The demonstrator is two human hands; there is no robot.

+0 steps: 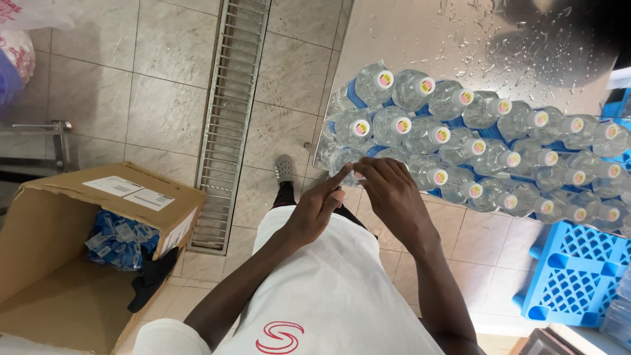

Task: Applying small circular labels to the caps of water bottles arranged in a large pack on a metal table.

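Bottles (460, 144): clear ribbed plastic, white round caps — packed rows on the wet steel table (407, 39).
Left hand (319, 207): forefinger extended, touching nearest bottle.
Right hand (388, 190): fingers pinching that bottle's cap.
Box (59, 263): open brown cardboard — floor, left.

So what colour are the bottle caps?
The bottle caps are white with a yellow and pink sticker, seen in the head view.

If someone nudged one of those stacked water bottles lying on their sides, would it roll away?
Probably not far: the bottles are round and lie on their sides, but packed neighbours hem each one in. They look full, so likely heavy for their size. The steel table is beaded with droplets, so the clear plastic may be slippery where both hands touch it.
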